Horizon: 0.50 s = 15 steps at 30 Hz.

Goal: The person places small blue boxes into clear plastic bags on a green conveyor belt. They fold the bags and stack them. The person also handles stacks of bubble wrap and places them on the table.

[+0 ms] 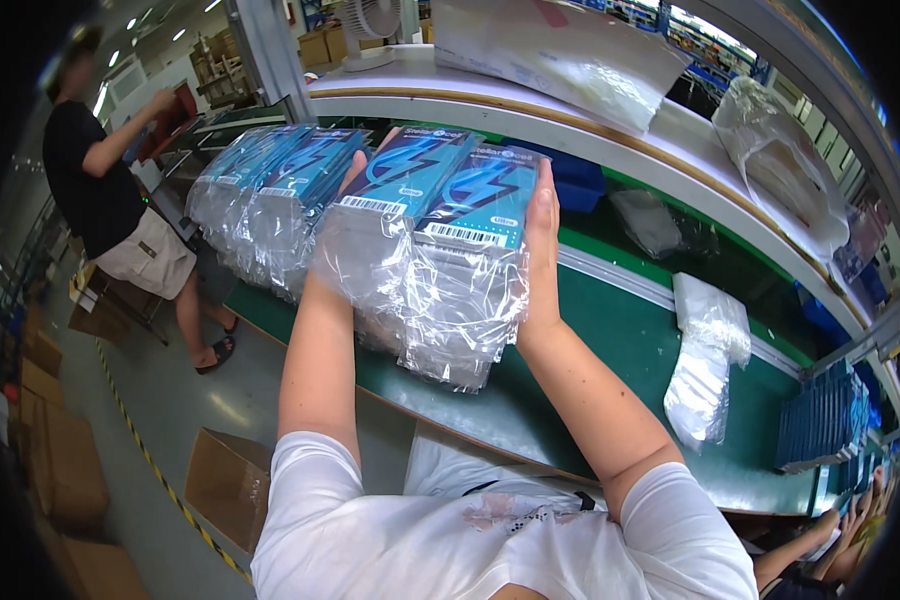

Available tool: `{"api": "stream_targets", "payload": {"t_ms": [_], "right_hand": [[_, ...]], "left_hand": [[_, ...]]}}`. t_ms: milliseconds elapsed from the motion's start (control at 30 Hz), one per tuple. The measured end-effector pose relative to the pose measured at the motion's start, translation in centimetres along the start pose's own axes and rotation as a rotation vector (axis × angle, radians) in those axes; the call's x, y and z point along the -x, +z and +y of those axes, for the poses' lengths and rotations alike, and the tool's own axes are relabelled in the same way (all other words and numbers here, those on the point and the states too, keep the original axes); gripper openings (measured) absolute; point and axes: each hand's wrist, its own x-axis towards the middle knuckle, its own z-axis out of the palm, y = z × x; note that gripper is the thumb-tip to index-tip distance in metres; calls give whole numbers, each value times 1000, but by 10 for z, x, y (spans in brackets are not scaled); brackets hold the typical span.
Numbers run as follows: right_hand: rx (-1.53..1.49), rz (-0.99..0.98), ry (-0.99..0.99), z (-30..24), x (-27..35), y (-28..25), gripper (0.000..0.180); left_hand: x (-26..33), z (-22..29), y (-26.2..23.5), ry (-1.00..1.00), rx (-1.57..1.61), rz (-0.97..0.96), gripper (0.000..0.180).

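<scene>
In the head view, I see the left hand (354, 170) and right hand (541, 215) squeezing two rows of bagged blue packs (445, 205) between them, mid-frame. The clear plastic (460, 300) looks slippery, so inner packs could slide out if the squeeze loosens. Swinging left might bump the other packs (300, 165), upper left.

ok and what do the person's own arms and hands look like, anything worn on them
The forearms show bare below short white sleeves of a white top. The right hand wears no glove, and no watch shows at its wrist. The left hand is mostly hidden; its visible part is ungloved.
</scene>
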Motion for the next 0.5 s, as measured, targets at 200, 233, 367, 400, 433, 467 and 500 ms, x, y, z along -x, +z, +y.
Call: {"api": "stream_targets", "payload": {"t_ms": [200, 233, 367, 400, 433, 467, 500], "right_hand": [[51, 22, 33, 11, -4, -8, 67], [62, 31, 39, 11, -3, -10, 66], [38, 119, 240, 17, 14, -22, 74], [-13, 106, 332, 15, 24, -24, 75], [-70, 91, 425, 12, 34, -23, 77], [-164, 45, 517, 3, 49, -19, 78], [-257, 9, 606, -9, 62, -15, 80]], "left_hand": [[7, 1, -10, -27, -38, 80, 42], [12, 3, -14, -22, -52, 111, 42], [36, 7, -38, 17, -154, 300, 42], [42, 5, -45, 24, -182, 351, 42], [49, 4, -51, 30, -210, 403, 42], [56, 2, -57, 39, -240, 451, 42], [60, -2, -60, 43, -265, 488, 42]]}}
